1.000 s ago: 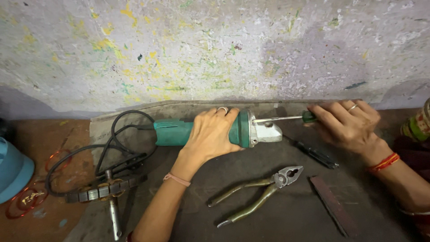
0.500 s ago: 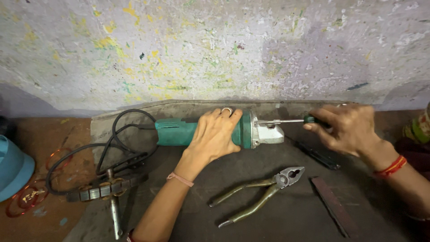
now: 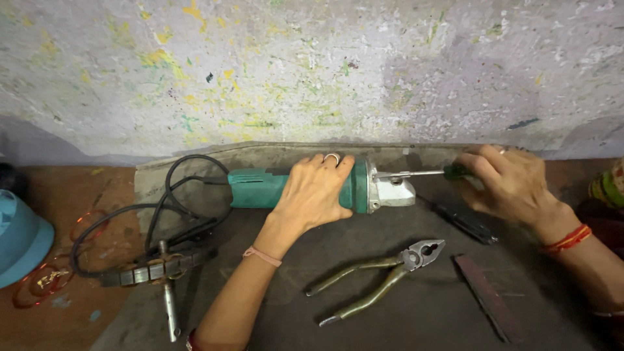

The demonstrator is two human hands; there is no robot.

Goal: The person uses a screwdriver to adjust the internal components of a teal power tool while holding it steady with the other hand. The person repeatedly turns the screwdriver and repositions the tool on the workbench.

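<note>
Pliers (image 3: 380, 276) with their jaws parted lie near the front edge of the dark mat (image 3: 416, 318), beside a flat rusty bar (image 3: 489, 297). Farther back, the left hand (image 3: 315, 192) is clamped over the green angle grinder (image 3: 312, 186) lying along the mat's rear edge by the paint-flecked wall (image 3: 312, 65), its black cord (image 3: 162, 208) looping toward the left edge. At the grinder's metal head, the right hand (image 3: 510, 182) is closed around a green-handled screwdriver (image 3: 429, 173) whose shaft touches that head.

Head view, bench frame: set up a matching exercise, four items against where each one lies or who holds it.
Items:
1. angle grinder
2. screwdriver
3. pliers
4. black cable

Places:
A. lying open on the mat, untouched
B. held in the right hand
C. looped left of the mat
D. under the left hand

Pairs: 1-D, 2-B, 3-A, 4-C
</note>
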